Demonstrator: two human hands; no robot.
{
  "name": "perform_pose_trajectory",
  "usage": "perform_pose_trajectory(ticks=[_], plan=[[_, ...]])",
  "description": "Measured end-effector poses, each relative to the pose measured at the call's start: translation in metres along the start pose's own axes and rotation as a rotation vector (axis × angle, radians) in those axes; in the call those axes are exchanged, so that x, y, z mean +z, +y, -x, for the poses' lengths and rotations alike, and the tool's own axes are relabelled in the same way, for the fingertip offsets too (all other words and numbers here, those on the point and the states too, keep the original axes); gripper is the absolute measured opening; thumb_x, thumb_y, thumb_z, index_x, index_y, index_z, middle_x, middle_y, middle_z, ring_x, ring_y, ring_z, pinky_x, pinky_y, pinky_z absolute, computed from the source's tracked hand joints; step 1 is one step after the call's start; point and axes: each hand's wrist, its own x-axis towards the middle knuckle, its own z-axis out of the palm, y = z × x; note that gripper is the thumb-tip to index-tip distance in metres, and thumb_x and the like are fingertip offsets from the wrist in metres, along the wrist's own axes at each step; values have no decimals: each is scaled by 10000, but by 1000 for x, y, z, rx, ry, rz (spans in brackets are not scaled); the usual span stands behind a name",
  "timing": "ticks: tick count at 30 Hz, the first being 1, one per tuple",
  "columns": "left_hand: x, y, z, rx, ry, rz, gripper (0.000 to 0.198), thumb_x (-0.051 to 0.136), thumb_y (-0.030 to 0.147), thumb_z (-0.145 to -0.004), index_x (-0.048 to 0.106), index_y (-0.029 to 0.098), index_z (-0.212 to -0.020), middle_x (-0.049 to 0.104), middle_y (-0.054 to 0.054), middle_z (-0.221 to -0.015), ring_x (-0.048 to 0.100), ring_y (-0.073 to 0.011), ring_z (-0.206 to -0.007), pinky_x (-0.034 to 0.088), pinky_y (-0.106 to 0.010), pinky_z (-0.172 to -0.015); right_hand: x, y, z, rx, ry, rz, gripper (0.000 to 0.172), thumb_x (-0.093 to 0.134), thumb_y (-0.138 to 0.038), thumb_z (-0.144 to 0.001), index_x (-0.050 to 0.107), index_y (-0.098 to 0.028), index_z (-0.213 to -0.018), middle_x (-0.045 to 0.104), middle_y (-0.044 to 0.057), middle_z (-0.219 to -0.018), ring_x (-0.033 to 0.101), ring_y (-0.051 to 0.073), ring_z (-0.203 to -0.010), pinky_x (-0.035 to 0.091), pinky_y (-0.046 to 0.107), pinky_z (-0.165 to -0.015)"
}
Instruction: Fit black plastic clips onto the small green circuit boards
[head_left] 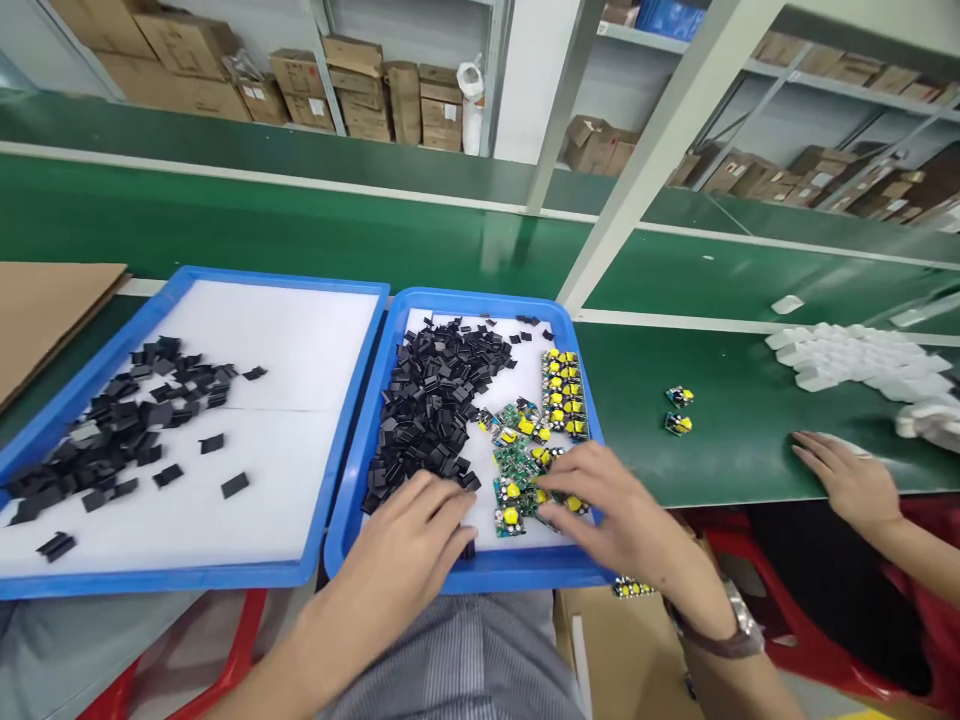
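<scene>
My left hand [412, 535] rests at the front of a heap of small black plastic pieces [431, 400] in the blue-rimmed tray before me. Its fingers curl together; what they hold, if anything, is hidden. My right hand [619, 510], with a watch at the wrist, reaches over small green circuit boards [514, 460] with yellow components. Thumb and forefinger close round the edges of one circuit board [541, 496] in the loose pile. Beside the pile, more boards stand in neat rows [564, 390] along the tray's right side.
A second blue tray [315, 540] at the left holds scattered black pieces. Two boards [679, 424] lie on the green bench at the right. Another person's hand [855, 480] rests near white plastic parts [855, 355]. A slanted metal post [660, 150] rises behind my tray; cardboard [52, 310] lies far left.
</scene>
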Motion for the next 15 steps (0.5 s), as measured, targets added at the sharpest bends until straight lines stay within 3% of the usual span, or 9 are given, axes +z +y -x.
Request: perform_pose_trajectory(ticks=[2,5,9,15], plan=[[-9,-3,-17,-46,-32,-107,278,594,205,-1024,659,120,-1281,708,-135,-1197,631,-315,-1102,565,-501,-960,10,-24,-11,-94,-160,77,153,667,-269,-1015,721,-201,-1140,700,78,-1084,599,259,-1043,489,436,-936],[-22,-5,-34,-18,-170,-199,244,638,177,-993,693,107,-1219,719,-137,-1125,640,-332,-1060,570,-512,-928,22,-38,-21,-152,-260,208,121,687,-267,-996,724,-179,-1071,683,81,-1041,576,277,-1011,475,453,-911],[-27,-4,-32,-5,-287,-199,135,634,123,-972,734,138,-1062,732,-106,-1020,658,-317,-983,572,-495,-895,45,-37,-30,-220,-275,398,118,716,-263,-967,733,-158,-1019,676,92,-974,564,300,-973,460,484,-922],[-20,-10,-8,-98,-225,-115,147,590,167,-1015,722,152,-1078,725,-102,-1017,660,-300,-989,559,-467,-883,70,-28,-47,-209,-199,513,175,652,-209,-1000,710,-124,-1142,682,124,-1041,556,319,-1020,445,474,-942]])
